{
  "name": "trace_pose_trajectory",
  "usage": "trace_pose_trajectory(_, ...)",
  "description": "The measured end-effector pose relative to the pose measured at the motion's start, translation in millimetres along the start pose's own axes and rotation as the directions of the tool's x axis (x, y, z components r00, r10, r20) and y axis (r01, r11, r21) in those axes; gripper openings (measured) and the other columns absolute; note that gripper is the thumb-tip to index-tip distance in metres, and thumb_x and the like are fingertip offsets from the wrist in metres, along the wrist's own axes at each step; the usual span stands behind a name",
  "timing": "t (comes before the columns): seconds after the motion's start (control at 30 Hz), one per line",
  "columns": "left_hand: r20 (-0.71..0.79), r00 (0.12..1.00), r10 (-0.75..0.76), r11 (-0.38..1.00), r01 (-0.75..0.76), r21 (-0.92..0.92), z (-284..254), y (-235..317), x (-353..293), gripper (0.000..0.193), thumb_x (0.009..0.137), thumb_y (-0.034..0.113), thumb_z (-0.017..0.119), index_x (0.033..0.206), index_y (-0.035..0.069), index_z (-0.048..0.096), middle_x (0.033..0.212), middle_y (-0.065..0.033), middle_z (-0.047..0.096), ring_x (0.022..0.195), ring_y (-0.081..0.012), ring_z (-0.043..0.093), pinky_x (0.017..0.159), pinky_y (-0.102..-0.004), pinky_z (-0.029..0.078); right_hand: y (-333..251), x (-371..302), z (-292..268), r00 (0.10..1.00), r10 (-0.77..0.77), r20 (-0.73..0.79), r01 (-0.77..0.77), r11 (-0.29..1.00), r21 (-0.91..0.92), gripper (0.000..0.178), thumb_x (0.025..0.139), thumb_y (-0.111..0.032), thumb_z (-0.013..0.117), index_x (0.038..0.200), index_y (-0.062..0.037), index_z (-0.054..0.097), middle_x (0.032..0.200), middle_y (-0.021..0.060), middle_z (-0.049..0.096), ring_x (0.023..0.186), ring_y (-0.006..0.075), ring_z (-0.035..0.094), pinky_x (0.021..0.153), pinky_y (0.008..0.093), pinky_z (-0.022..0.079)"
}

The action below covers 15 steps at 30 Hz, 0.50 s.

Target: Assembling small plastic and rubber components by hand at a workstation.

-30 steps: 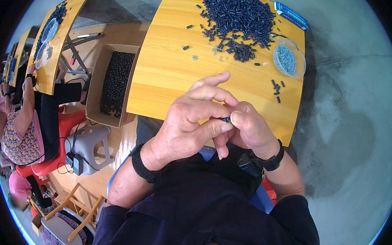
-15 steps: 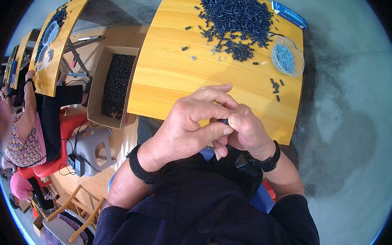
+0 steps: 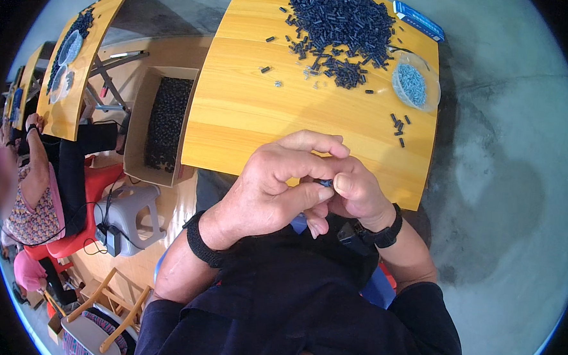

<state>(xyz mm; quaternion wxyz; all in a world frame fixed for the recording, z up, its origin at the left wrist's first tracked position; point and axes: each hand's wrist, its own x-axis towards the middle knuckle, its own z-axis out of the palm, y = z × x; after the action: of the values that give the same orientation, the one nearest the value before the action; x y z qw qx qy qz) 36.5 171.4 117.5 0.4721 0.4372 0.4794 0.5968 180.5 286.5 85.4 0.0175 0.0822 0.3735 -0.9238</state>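
Note:
My left hand (image 3: 274, 180) and my right hand (image 3: 360, 191) meet over the near edge of the yellow table (image 3: 249, 111). Pinched between thumbs and fingers of both is a small dark cylindrical piece (image 3: 324, 182), mostly covered by the fingertips. Its far end and underside are hidden. On the table beyond lies a big pile of similar dark pieces (image 3: 343, 23). Several more dark pieces (image 3: 399, 126) are scattered by the right edge, nearest my right hand.
A translucent bowl (image 3: 434, 89) with small light-blue parts stands at the table's right edge, a blue box (image 3: 419, 21) behind it. Left of the table, a cardboard box (image 3: 138, 121) holds many dark pieces. Another person (image 3: 36, 184) sits at a table farther left, near a grey stool (image 3: 128, 214).
My left fingers have risen slightly and my left thumb has slid a little along the piece. Both hands still hold it in nearly the same place.

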Motion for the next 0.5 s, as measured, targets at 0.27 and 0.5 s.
trace_pose_trajectory(0.27,-0.005,0.993,0.121,0.990,-0.121,0.072,-1.7,-3.9,2.2,0.021,0.073,-0.007,0.070,0.091,0.002,0.072,0.111,-0.0148,0.064,0.117,-0.0330,0.056,0.101,-0.0443,0.040,-9.1,-0.8,-3.3,0.999,-0.031,0.020,0.034,0.990,-0.140,0.034,0.088,-0.031,0.056,0.083,0.0024,0.059,0.067,0.0107,0.061,0.056,0.0191,0.062,0.052,0.0289,0.049)
trace_pose_trajectory(0.5,-0.063,0.996,0.068,0.998,-0.067,0.011,2.3,-0.1,0.5,0.021,0.071,-0.009,0.072,0.089,0.002,0.072,0.109,-0.0145,0.064,0.116,-0.0313,0.056,0.101,-0.0439,0.040,-11.7,0.3,0.0,0.997,-0.080,0.018,0.082,0.987,-0.141,0.037,0.086,-0.035,0.059,0.082,0.0020,0.062,0.067,0.0099,0.062,0.057,0.0183,0.062,0.056,0.0279,0.050)
